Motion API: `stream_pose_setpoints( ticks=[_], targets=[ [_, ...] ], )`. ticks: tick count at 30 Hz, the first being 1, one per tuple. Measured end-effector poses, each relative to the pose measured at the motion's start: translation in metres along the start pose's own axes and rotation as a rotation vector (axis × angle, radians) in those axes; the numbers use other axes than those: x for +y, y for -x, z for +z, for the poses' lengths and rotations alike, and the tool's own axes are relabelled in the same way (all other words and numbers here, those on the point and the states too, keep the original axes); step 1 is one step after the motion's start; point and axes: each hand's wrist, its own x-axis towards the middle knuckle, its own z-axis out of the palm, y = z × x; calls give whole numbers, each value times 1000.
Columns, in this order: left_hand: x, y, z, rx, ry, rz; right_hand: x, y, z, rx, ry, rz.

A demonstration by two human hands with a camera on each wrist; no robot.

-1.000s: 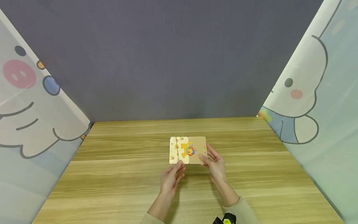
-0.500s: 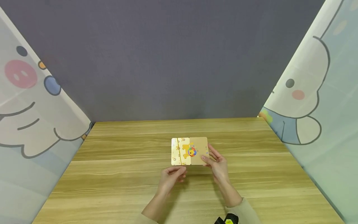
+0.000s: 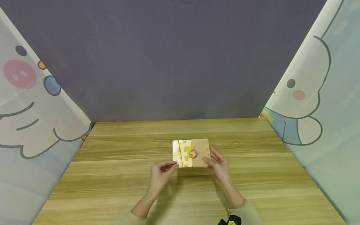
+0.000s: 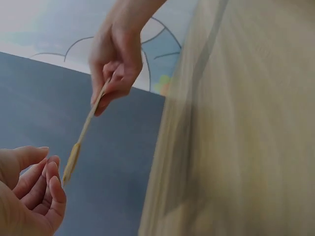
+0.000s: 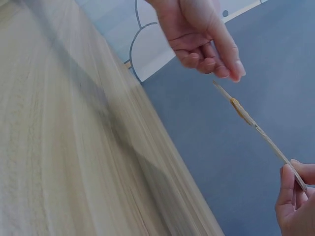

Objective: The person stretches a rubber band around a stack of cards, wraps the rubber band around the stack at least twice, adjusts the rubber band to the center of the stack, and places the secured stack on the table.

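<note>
A small lion-printed notebook (image 3: pixel 200 148) is held level above the table, its left part cream with a pattern and its right part plain tan. An orange elastic band (image 5: pixel 241 112) goes round the cream part. My right hand (image 3: pixel 220 170) pinches the right end, thumb on top and fingers beneath. Close by the near left corner is my left hand (image 3: pixel 159 175), thumb and fingers loosely bent. The right wrist view shows a small gap between its fingertips and the notebook's end. From the left wrist view, the thin notebook (image 4: pixel 87 118) appears edge-on.
Beneath both hands lies a wood-grain table (image 3: pixel 118 184). A dark grey panel (image 3: pixel 174 62) stands along its far edge. Cartoon-printed sheets hang at the left (image 3: pixel 25 118) and right (image 3: pixel 303 103) sides. A black and yellow object (image 3: pixel 231 221) is at the right sleeve.
My left hand has let go of the notebook's near edge and moved left to its corner. The notebook has shifted slightly right and toward me, still in my right hand.
</note>
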Motion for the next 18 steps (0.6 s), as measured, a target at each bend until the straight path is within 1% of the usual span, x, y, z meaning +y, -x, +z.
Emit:
stream_pose_setpoints(
  ticks=[3,6,15,18],
  targets=[
    [-8,-9,-4,24,-54,31,1,0,-2,-19,-1,5],
    [-12,-19,-7,26,-116,34,2,1,-3,-29,-3,11],
    [-9,-40,-13,15,-193,105,1,5,-2,-27,-37,32],
    [-8,-47,-14,15,-226,116,1,6,-1,-35,-55,36]
  ],
)
